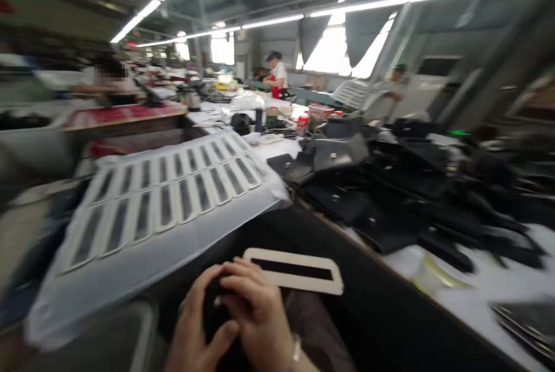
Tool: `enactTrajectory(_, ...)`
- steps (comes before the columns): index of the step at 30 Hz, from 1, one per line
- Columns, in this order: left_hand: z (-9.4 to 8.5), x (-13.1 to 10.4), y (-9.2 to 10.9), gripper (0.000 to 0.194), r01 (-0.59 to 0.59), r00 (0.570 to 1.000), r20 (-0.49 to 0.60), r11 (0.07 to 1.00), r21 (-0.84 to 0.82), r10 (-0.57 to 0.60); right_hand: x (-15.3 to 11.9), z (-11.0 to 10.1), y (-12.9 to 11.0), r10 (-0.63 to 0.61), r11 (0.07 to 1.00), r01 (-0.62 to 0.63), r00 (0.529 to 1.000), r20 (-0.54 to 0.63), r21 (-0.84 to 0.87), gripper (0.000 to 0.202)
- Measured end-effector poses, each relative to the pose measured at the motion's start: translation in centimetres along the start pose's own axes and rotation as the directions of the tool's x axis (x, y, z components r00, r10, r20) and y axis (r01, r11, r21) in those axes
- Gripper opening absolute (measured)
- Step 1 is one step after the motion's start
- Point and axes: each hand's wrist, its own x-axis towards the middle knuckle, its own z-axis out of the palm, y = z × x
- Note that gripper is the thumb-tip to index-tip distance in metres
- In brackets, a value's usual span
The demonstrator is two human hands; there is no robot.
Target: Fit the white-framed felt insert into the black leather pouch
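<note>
My left hand point(195, 326) and my right hand point(260, 314) are together at the bottom middle, with fingers curled and meeting at the tips. Between them is something dark point(211, 308); its kind cannot be made out, and the palms hide most of it. Just past my right hand's fingers, a long white frame with rounded corners and a dark slot point(338, 284) lies over black material. Its near left end touches or passes behind my right fingers; I cannot tell which.
On the left, a board covered in white cloth point(173, 245) carries rows of similar white frames point(143, 213). Black leather-like pieces with metal fittings point(381, 198) are heaped on the table to the right. People point(276, 77) work further back.
</note>
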Motion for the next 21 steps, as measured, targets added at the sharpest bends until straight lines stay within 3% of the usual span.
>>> enactTrajectory(2, -0.5, -0.4, 0.0, 0.070, -0.056, 0.996, 0.071, 0.998, 0.021, 0.054, 0.3, -0.9, 0.2, 0.054, 0.999, -0.053, 0.999, 0.008, -0.006, 0.014)
enactTrajectory(5, -0.2, -0.1, -0.1, 0.079, -0.051, 0.995, 0.091, 0.999, 0.009, 0.050, 0.8, -1.4, 1.1, 0.063, 0.997, -0.066, 0.993, 0.098, 0.037, 0.013)
enactTrajectory(12, -0.2, 0.2, 0.7, 0.076, -0.029, 0.989, 0.139, 0.994, -0.108, 0.044, 1.3, -1.9, 1.0, -0.153, 0.988, 0.155, 0.962, 0.226, 0.010, 0.019)
enactTrajectory(14, -0.2, -0.2, 0.3, 0.069, -0.016, 0.992, 0.124, 0.997, -0.073, 0.025, 2.1, -2.0, 0.7, -0.147, 0.988, 0.151, 0.956, 0.253, 0.004, 0.020)
enactTrajectory(18, 1.0, -1.4, -1.9, 0.052, 0.104, 0.995, -0.003, 0.994, 0.020, -0.104, 2.7, -1.1, -0.1, -0.045, 0.995, 0.027, 0.981, 0.187, 0.100, 0.019)
enactTrajectory(19, 1.8, -1.2, -2.8, 0.049, 0.143, 0.986, -0.094, 0.990, 0.020, -0.141, 2.6, -0.4, 0.0, -0.042, 0.988, 0.019, 0.988, 0.149, 0.152, 0.018)
enactTrajectory(21, 4.1, -0.1, -4.4, 0.046, 0.226, 0.925, -0.309, 0.974, -0.014, -0.219, 2.6, 1.3, 1.2, -0.058, 0.963, 0.050, 0.998, 0.022, 0.264, 0.019)
